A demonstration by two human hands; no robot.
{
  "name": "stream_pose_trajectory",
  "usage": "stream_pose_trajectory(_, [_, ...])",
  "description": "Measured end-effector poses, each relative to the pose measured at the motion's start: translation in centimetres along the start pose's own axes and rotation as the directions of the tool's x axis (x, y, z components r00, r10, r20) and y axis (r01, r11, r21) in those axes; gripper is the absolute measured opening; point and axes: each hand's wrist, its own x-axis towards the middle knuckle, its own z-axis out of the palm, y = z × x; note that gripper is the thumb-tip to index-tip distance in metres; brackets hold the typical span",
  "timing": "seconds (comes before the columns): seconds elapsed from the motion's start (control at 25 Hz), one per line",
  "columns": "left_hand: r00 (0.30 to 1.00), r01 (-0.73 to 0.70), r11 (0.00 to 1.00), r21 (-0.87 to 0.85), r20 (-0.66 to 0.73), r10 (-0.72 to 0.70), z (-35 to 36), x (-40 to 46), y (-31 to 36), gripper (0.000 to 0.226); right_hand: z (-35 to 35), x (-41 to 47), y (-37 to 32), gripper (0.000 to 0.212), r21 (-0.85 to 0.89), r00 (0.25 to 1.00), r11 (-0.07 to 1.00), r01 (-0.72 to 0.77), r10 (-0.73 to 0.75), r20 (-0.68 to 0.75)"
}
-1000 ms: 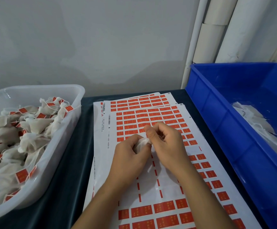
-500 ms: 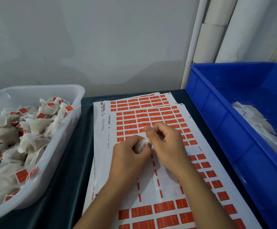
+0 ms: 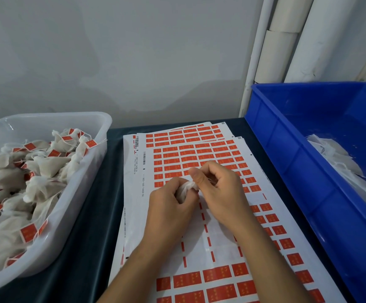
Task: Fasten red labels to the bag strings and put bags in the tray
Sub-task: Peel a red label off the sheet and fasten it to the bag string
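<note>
A small white bag (image 3: 186, 189) is gripped in the curled left hand (image 3: 171, 206) above the label sheets (image 3: 199, 149) while its neck is pinched by the right hand (image 3: 219, 191), so the thin string could be lost or a label stuck crooked.
</note>
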Motion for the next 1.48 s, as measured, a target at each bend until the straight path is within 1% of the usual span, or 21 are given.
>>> stream_pose_trajectory(0.12, [1.0,0.009,1.0,0.005,0.004,-0.009,0.1,-0.1,0.0,0.022,0.0,-0.1,0.1,0.034,-0.034,0.999,0.998,0.045,-0.046,-0.025])
stream_pose_trajectory(0.28, [1.0,0.019,1.0,-0.007,0.017,-0.019,0.2,-0.2,-0.1,0.018,0.1,-0.2,0.2,0.029,-0.062,0.995,0.994,0.087,-0.09,-0.037])
stream_pose_trajectory(0.48, [0.997,-0.033,0.998,-0.054,0.073,0.037,-0.1,-0.1,0.1,0.02,-0.1,0.0,-0.1,0.03,0.023,1.0,1.0,-0.001,0.002,-0.026])
stream_pose_trajectory(0.6, [0.993,-0.051,0.99,-0.129,0.098,0.064,-0.4,-0.2,0.4,0.021,-0.4,0.2,-0.2,0.033,0.094,0.998,0.995,-0.035,0.039,-0.039])
stream_pose_trajectory(0.72, [0.992,-0.059,0.975,-0.216,0.093,0.081,-0.7,-0.1,0.4,0.021,-0.3,0.2,-0.2,0.037,0.111,0.997,0.992,-0.065,0.068,-0.026])
stream_pose_trajectory(0.8, [0.995,-0.048,0.968,-0.245,0.077,0.069,-0.8,-0.1,0.3,0.018,0.0,0.1,-0.2,0.038,0.113,0.996,0.99,-0.087,0.089,-0.01])
stream_pose_trajectory(0.92, [0.999,-0.033,0.965,-0.259,0.018,0.039,-0.8,0.0,0.3,0.014,0.4,0.0,-0.2,0.035,0.111,0.996,0.989,-0.094,0.093,0.011])
stream_pose_trajectory(1.04, [0.999,-0.04,0.956,-0.29,-0.01,0.039,-1.0,0.2,0.4,0.01,0.6,-0.1,-0.1,0.025,0.11,0.995,0.99,-0.093,0.088,0.049])
stream_pose_trajectory(1.12, [1.0,-0.029,0.952,-0.305,-0.014,0.026,-1.1,0.2,0.4,0.008,0.7,-0.1,0.1,0.019,0.085,0.992,0.992,-0.098,0.09,0.094])
stream_pose_trajectory(1.2, [1.0,-0.004,0.95,-0.312,-0.021,-0.003,-1.1,0.3,0.4,0.008,0.9,-0.1,0.3,0.017,0.044,0.988,0.995,-0.092,0.086,0.126])
stream_pose_trajectory(1.32, [0.999,0.034,0.945,-0.325,-0.01,-0.039,-1.0,0.4,0.4,0.01,0.9,0.0,0.5,0.01,0.015,0.987,0.998,-0.062,0.059,0.148])
stream_pose_trajectory(1.48, [0.998,0.065,0.945,-0.322,0.01,-0.065,-1.0,0.5,0.3,0.014,0.9,0.0,0.5,0.01,0.001,0.986,0.998,-0.059,0.058,0.155])
